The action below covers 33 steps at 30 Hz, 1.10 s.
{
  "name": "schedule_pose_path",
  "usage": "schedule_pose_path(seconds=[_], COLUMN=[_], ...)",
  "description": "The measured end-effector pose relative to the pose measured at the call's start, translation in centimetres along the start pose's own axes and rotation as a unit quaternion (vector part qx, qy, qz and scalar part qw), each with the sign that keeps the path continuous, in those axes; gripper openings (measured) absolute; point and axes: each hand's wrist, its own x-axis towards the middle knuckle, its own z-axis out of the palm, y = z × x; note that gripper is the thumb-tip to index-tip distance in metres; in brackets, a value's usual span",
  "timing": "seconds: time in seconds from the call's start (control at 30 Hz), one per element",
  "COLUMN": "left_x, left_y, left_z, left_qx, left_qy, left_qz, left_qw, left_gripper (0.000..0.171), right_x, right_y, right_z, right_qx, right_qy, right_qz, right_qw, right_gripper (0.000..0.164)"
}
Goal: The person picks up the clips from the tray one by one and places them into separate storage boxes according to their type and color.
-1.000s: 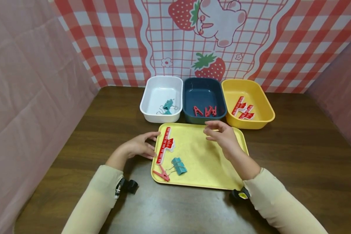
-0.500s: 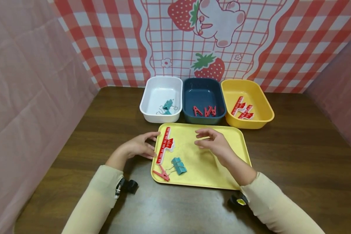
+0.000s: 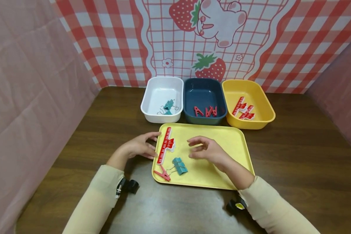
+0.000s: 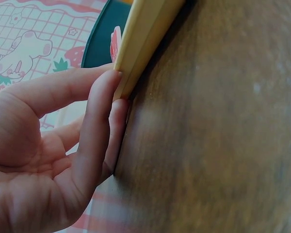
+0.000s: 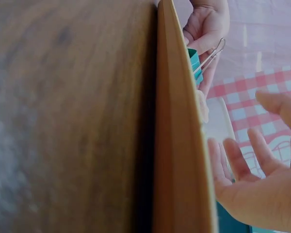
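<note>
My left hand (image 3: 141,146) touches the left rim of the yellow tray (image 3: 222,177) with thumb and fingertips, which the left wrist view shows against its outer side. Beside that hand lies a red-and-white long bag clip (image 3: 165,146). Nearer the front of the tray are a teal binder clip (image 3: 179,166) and a red clothespin (image 3: 162,174), close together. My right hand (image 3: 212,151) hovers over the middle of the tray, fingers spread and loosely bent, holding nothing. In the right wrist view the binder clip (image 5: 195,65) shows beyond the tray's edge.
Behind the tray stand three bins in a row. A white bin (image 3: 162,85) holds teal binder clips, a dark blue bin (image 3: 204,92) holds red clothespins, and a yellow bin (image 3: 251,92) holds red bag clips. A checked cloth (image 3: 114,42) hangs behind the wooden table (image 3: 304,146).
My right hand has moved left and toward me over the tray, from near the bins to its middle. The left hand and the clips have stayed put.
</note>
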Motion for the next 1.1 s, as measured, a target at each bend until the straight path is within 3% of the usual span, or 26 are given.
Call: schedule_pose_path(seconds=[0.3,0.57,0.7,0.87,1.1], left_x=[0.1,0.0,0.1,0.2,0.3], left_y=[-0.1,-0.2,-0.3,-0.2,-0.3], left_z=[-0.1,-0.1,-0.1,-0.1,-0.1], left_qx=[0.000,0.000,-0.001,-0.004,-0.003], left_qy=[0.001,-0.004,-0.005,-0.005,-0.001], left_qz=[0.000,0.006,0.008,0.006,0.004], left_qw=[1.0000,1.0000,1.0000,1.0000,1.0000], left_gripper=[0.081,0.081,0.082,0.082,0.082], right_x=[0.1,0.5,0.5,0.6,0.7], right_y=[0.4,0.4,0.6,0.6,0.6], right_z=[0.5,1.4,1.8,2.1,2.5], right_qx=[-0.045,-0.052,-0.059,-0.116,-0.174], right_qy=[-0.119,-0.187,-0.195,-0.180,-0.172], right_qz=[-0.014,-0.017,-0.028,-0.036,-0.081], right_qw=[0.992,0.981,0.979,0.976,0.966], right_gripper=[0.056,0.056,0.054,0.052,0.046])
